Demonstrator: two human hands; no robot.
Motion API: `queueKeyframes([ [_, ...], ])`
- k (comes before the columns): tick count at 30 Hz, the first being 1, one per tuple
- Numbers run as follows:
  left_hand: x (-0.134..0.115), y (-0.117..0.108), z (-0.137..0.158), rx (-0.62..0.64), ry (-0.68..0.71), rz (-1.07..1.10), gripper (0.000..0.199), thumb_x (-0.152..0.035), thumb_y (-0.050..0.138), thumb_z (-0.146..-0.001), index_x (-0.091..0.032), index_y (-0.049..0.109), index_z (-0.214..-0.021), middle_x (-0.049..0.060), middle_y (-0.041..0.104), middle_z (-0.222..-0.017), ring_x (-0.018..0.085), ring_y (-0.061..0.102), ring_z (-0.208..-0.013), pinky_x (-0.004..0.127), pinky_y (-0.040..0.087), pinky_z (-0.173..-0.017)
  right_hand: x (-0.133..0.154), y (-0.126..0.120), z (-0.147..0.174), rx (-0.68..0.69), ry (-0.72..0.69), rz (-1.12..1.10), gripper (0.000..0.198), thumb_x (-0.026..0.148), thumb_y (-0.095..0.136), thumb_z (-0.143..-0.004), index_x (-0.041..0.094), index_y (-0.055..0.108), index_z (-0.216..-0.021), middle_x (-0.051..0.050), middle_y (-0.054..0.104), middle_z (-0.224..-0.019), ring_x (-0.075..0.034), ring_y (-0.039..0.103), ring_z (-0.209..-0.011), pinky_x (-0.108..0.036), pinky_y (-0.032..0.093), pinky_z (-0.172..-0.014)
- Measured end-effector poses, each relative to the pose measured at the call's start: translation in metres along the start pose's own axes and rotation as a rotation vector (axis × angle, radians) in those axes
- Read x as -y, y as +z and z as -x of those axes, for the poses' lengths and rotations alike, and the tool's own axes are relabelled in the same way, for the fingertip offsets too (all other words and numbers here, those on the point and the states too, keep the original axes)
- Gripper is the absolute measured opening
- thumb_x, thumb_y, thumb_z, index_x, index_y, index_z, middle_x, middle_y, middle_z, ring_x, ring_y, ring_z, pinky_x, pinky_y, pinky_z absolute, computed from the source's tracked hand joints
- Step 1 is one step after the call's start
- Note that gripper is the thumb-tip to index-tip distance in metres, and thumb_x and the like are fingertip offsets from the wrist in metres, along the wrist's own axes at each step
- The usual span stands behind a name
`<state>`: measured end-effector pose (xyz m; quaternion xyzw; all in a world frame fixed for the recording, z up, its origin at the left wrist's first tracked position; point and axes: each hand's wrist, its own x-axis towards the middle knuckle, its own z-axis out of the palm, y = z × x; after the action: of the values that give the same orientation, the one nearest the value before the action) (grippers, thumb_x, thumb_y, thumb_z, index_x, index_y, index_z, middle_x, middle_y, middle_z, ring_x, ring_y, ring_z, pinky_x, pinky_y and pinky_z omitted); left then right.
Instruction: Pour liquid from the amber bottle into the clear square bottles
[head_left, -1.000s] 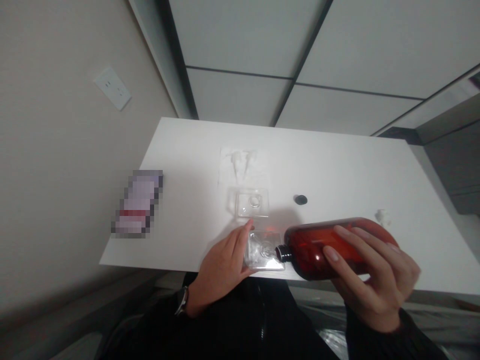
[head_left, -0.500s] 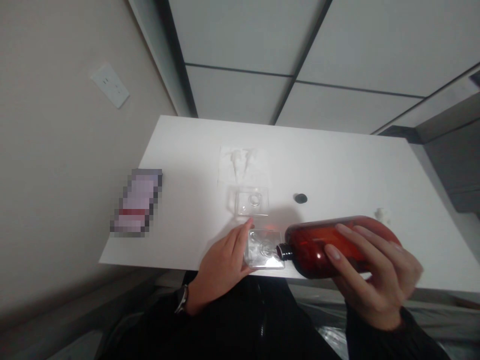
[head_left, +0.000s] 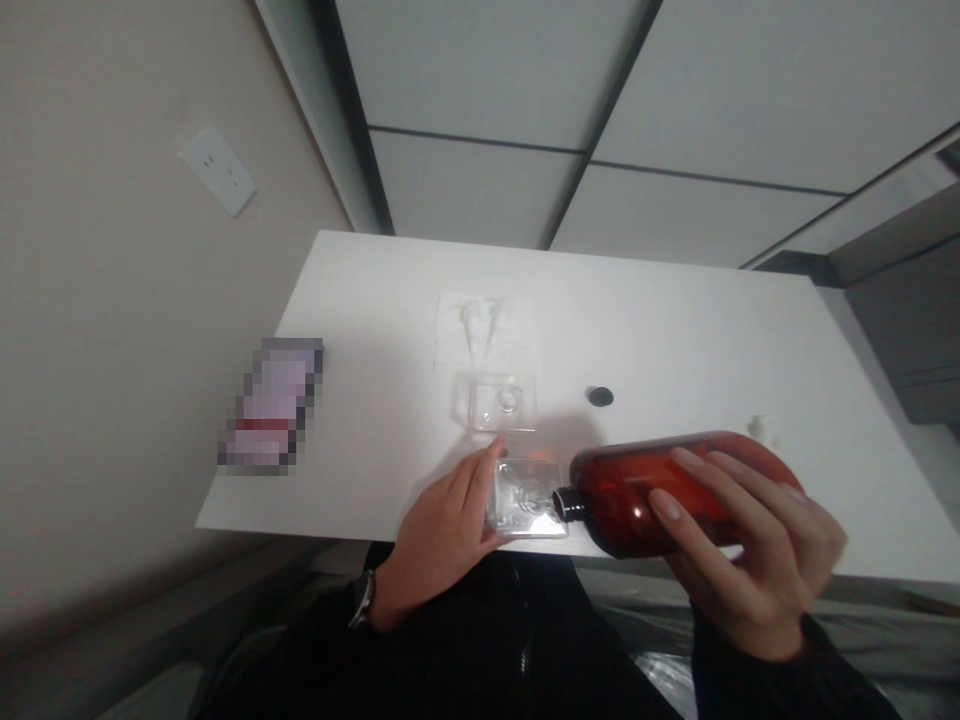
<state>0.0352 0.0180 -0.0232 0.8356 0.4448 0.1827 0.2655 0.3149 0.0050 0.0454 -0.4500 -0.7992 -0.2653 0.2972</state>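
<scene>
My right hand (head_left: 757, 545) is wrapped round an amber bottle (head_left: 645, 490), tilted onto its side with its uncapped neck pointing left. The mouth is over the right part of a clear plastic box (head_left: 517, 500) near the table's front edge, and liquid seems to run from it. My left hand (head_left: 450, 515) grips the left side of this box, thumb and fingers on opposite edges. Just behind it lies a second clear plastic piece (head_left: 504, 405) with a round feature. A dark round cap (head_left: 601, 397) rests behind the bottle.
Two white wispy pieces (head_left: 484, 325) lie on a pale sheet at the back of the white table (head_left: 675, 330). A pixelated phone-like object (head_left: 274, 405) is at the left edge. Something small and whitish (head_left: 759, 428) sits at right. A wall socket (head_left: 219, 170) is upper left.
Both hands, the bottle and the clear box keep nearly the same positions. The view has shifted only very slightly.
</scene>
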Motion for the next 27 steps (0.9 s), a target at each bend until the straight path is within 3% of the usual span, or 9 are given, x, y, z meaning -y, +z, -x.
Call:
queueKeyframes([
  [4, 0.001, 0.0, 0.001, 0.0, -0.006, 0.007, 0.123, -0.048, 0.087, -0.086, -0.026, -0.001, -0.168, 0.021, 0.057, -0.155, 0.037, 0.062, -0.139, 0.05, 0.058, -0.11, -0.008, 0.0, 0.007, 0.003, -0.079, -0.009, 0.046, 0.013, 0.074, -0.096, 0.036, 0.069, -0.135, -0.006, 0.077, -0.124, -0.025, 0.073, -0.107, -0.036, 0.05, -0.093],
  [8, 0.001, 0.001, 0.001, 0.007, -0.012, 0.005, 0.119, -0.046, 0.085, -0.089, -0.027, -0.001, -0.168, 0.02, 0.058, -0.154, 0.036, 0.063, -0.139, 0.048, 0.058, -0.109, -0.008, 0.001, 0.008, 0.001, -0.065, -0.005, 0.039, 0.009, 0.07, -0.097, 0.034, 0.072, -0.128, -0.006, 0.077, -0.123, -0.025, 0.072, -0.11, -0.037, 0.05, -0.094],
  [16, 0.002, 0.001, 0.002, 0.007, -0.003, 0.001, 0.108, -0.055, 0.075, -0.095, -0.024, 0.003, -0.169, 0.022, 0.056, -0.156, 0.036, 0.061, -0.141, 0.049, 0.056, -0.111, -0.01, 0.0, 0.001, -0.003, -0.101, -0.017, 0.047, 0.012, 0.073, -0.096, 0.033, 0.067, -0.138, -0.008, 0.078, -0.116, -0.026, 0.073, -0.102, -0.036, 0.05, -0.087],
  [22, 0.002, 0.0, 0.001, 0.008, -0.006, 0.007, 0.116, -0.05, 0.081, -0.091, -0.024, 0.0, -0.169, 0.021, 0.056, -0.157, 0.035, 0.06, -0.142, 0.048, 0.057, -0.111, 0.0, 0.0, -0.003, -0.009, -0.012, 0.025, 0.061, 0.012, 0.07, -0.098, 0.039, 0.056, -0.152, -0.006, 0.079, -0.112, -0.025, 0.073, -0.101, -0.035, 0.049, -0.09],
  [27, 0.0, -0.001, 0.0, 0.026, -0.027, 0.019, 0.119, -0.043, 0.085, -0.089, -0.028, -0.003, -0.168, 0.02, 0.056, -0.156, 0.035, 0.062, -0.139, 0.048, 0.057, -0.11, 0.001, -0.001, -0.003, -0.019, -0.004, 0.031, 0.069, 0.007, 0.072, -0.095, 0.042, 0.056, -0.152, -0.003, 0.079, -0.112, -0.024, 0.073, -0.101, -0.035, 0.05, -0.09],
])
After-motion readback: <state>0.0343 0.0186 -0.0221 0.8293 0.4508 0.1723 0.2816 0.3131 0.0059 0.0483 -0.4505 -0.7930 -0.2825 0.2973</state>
